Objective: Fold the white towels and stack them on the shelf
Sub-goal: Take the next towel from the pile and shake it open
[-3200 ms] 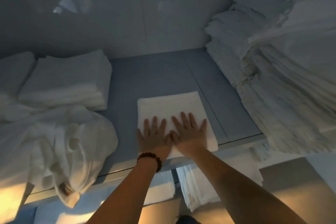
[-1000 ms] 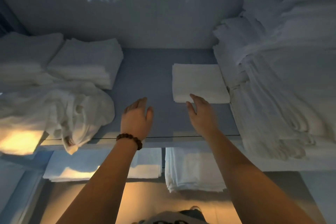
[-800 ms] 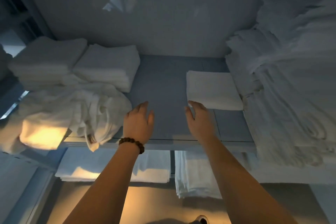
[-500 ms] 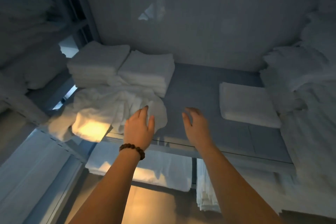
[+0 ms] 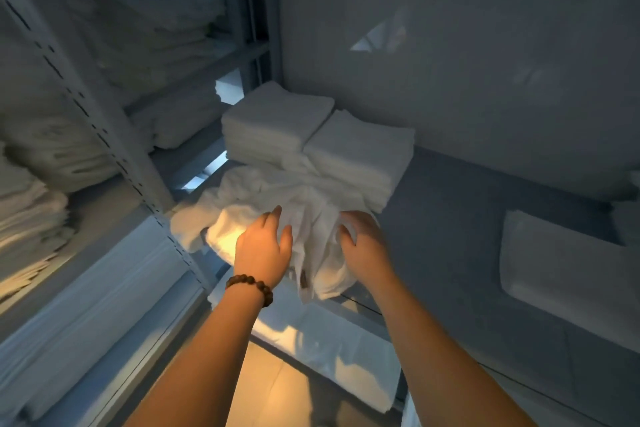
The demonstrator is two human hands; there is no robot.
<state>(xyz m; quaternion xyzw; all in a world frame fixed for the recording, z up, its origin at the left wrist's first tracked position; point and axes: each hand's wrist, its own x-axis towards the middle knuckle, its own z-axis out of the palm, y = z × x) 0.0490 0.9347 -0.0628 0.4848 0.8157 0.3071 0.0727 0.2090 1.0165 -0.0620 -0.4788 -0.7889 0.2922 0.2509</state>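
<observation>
One loose heap of crumpled white towels (image 5: 277,218) lies at the front edge of the grey shelf (image 5: 467,218). Behind the heap, against the back wall, stand two neat stacks of folded towels (image 5: 318,135), touching each other. One single folded towel (image 5: 561,260) lies well to the right of the heap. Both arms reach forward. The left hand (image 5: 263,246), a bead bracelet (image 5: 249,284) at its wrist, lies spread on the heap. The right hand (image 5: 363,243) curls loosely against the heap's right side; whether it grips cloth cannot be told.
</observation>
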